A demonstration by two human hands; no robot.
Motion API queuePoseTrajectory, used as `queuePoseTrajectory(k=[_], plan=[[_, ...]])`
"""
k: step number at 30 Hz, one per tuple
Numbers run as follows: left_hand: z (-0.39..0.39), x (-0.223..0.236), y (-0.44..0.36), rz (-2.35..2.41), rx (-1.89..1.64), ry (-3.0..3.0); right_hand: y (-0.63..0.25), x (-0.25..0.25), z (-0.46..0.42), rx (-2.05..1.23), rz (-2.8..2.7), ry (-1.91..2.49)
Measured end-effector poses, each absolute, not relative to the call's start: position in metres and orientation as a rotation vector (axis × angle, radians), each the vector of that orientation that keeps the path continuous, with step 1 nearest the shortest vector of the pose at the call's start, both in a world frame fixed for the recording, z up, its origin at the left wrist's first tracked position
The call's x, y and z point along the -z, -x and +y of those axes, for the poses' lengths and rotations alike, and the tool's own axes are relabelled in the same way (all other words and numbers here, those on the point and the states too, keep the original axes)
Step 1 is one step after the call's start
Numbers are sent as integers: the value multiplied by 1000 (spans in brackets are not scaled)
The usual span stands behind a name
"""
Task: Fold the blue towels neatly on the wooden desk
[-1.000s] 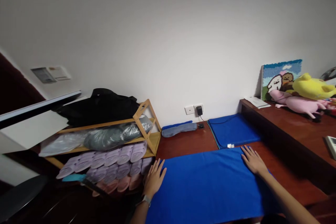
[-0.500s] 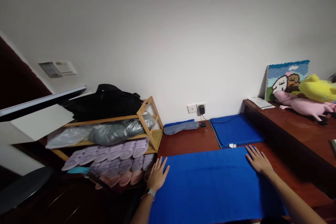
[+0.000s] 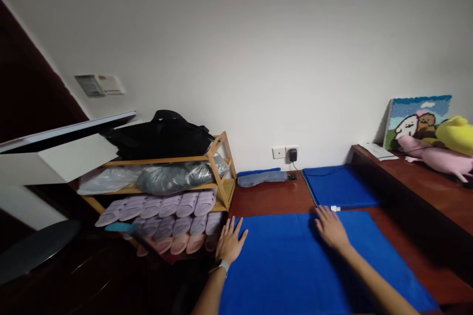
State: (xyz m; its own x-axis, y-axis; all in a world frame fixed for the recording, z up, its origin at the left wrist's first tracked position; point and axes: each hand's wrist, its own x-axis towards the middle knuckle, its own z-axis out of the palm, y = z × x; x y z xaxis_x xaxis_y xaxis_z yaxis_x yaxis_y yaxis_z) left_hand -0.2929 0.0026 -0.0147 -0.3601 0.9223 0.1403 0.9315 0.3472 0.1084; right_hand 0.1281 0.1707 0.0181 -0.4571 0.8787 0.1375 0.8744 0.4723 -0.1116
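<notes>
While resting left hand (image 3: 229,246) on left edge of blue cloth (image 3: 281,266), holding right hand (image 3: 332,231) over its far edge, beside white tag (image 3: 335,208); showing fingers of both extended, released; seeing cloth lying flat on worktop (image 3: 266,202), near folded blue fabric (image 3: 340,187).

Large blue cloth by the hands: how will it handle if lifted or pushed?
Probably floppy: the blue cloth looks like soft fabric lying flat on the reddish-brown table. Likely light for its spread, since it appears thin. Pushed inward at the edge by the left hand, it may ruck up rather than slide whole, as nothing stiff shows in it.
</notes>
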Motion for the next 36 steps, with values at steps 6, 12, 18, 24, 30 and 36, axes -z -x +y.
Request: queuePoseTrajectory(k=[6, 12, 18, 24, 30, 36], plan=[[3, 16, 294, -2525, 268, 1751, -1, -18, 114, -458, -2720, 1146], [7, 21, 298, -2511, 282, 1728, -76, 1, 145, -382, -2614, 1389], [8, 26, 302, -2509, 308, 1738, -216, 10, 199, -234, -2416, 1829], [9, 21, 303, -2529, 240, 1739, -269, 19, 223, -179, -2310, 1989], [6, 9, 309, -2598, 127, 1809, -286, 35, 232, -151, -2265, 2031], [0, 11, 308, -2517, 242, 1798, -300, 33, 235, -189, -2287, 2097]])
